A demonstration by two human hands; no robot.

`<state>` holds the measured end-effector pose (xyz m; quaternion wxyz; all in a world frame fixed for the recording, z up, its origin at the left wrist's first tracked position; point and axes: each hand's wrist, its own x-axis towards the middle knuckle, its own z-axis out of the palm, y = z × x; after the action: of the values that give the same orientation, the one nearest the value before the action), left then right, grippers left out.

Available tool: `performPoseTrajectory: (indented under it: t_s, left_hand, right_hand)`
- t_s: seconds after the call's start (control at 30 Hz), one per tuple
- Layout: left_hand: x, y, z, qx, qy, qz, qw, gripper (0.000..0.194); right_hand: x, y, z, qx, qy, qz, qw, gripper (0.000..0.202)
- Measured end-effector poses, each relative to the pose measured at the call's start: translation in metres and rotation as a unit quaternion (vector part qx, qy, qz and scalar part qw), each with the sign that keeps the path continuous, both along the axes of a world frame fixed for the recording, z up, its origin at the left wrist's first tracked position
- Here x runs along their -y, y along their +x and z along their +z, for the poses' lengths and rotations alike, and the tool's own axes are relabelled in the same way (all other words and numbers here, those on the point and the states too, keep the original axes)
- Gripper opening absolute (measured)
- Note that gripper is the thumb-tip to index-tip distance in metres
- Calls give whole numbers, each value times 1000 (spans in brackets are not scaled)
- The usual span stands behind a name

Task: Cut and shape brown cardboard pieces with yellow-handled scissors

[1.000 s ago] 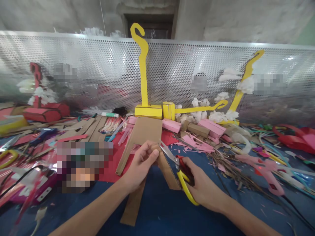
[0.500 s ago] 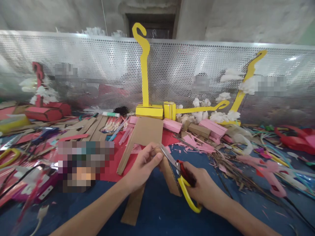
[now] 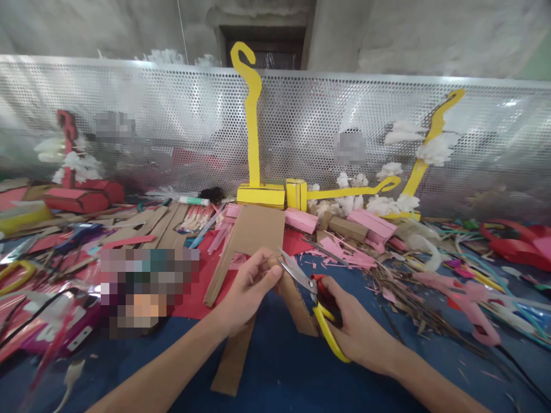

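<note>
My left hand pinches a cardboard strip near its upper end. The strip slants down to the right, its lower end above the blue table. My right hand grips scissors with yellow and red handles. Their blades are parted, the tips by the strip's upper end close to my left thumb. Another cardboard strip lies below my left wrist. Beyond my hands, a flat cardboard piece rests over red paper.
A yellow hook-shaped paper piece stands on a yellow block against the perforated metal panel. Pink paper blocks and scraps lie right of centre. A pink glue gun with its cord is at right; cardboard strips pile up left.
The scissor blades have opened wider at the strip's end. My right hand has shifted up slightly, and the strip's lower end has risen a little. My left hand keeps its hold.
</note>
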<state>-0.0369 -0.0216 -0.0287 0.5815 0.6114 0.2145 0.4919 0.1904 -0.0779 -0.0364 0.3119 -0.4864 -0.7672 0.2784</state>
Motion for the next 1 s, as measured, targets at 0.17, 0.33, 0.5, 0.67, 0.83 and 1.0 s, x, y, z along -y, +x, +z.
performPoseTrajectory:
  t_s: [0.17, 0.33, 0.5, 0.67, 0.83, 1.0]
  left_hand:
    - [0, 0, -3, -2, 10, -23, 1000, 27]
    - [-1, -1, -8, -14, 17, -28, 999, 25]
    - [-1, -1, -7, -25, 24, -9, 999, 23]
    - [-1, 2, -4, 10, -14, -13, 1000, 24]
    - [0, 3, -2, 109, -161, -35, 980, 20]
    - [-5, -3, -2, 145, -272, -62, 949, 27]
  right_hand:
    - [1, 1, -2, 51, -2, -1, 999, 16]
    - [-3, 1, -7, 47, -33, -19, 998, 16]
    - [-5, 3, -13, 77, -19, -53, 995, 22]
    - [-11, 7, -16, 63, -7, -86, 994, 28]
    - [-12, 11, -5, 10, 41, -111, 993, 30]
    - [-10, 19, 4, 56, 46, -68, 995, 27]
